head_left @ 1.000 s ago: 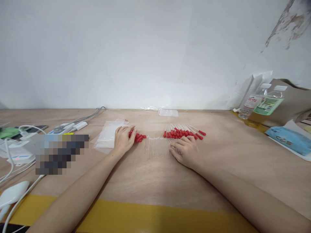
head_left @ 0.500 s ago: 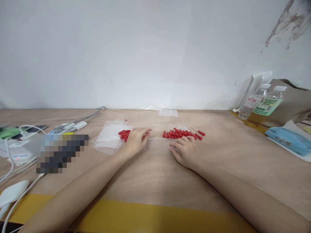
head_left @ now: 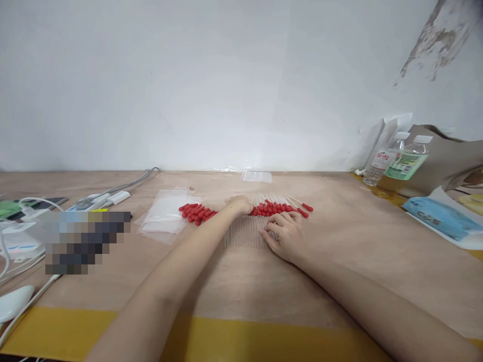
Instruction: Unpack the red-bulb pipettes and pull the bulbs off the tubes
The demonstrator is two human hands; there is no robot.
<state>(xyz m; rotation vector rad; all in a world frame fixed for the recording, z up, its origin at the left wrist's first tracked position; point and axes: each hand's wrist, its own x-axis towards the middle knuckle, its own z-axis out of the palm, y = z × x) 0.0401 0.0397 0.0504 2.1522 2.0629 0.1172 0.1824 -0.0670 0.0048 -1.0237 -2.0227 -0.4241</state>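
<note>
A row of thin clear tubes (head_left: 243, 232), glass or plastic, lies side by side in front of me. My right hand (head_left: 287, 235) rests over the right end of this row, fingers curled in towards the thumb; whatever they hold is hidden. Behind the tubes are red-bulbed droppers (head_left: 279, 207), their thin pale stems pointing at the wall. My left hand (head_left: 240, 204) reaches over the row to the left side of these droppers, its fingers out of sight behind the hand. Loose red rubber bulbs (head_left: 196, 213) form a pile left of my left forearm.
Clear plastic bags (head_left: 165, 213) lie left of the red bulbs. Farther left are a power strip (head_left: 85, 202), cables and a blurred dark object (head_left: 88, 246). Two bottles (head_left: 405, 163), a paper bag (head_left: 445, 161) and a blue tissue pack (head_left: 439, 216) stand or lie at right.
My left hand has moved right, from beside the loose red bulbs to the droppers, uncovering more of the bulb pile. My right hand stays by the tubes. The view has shifted slightly.
</note>
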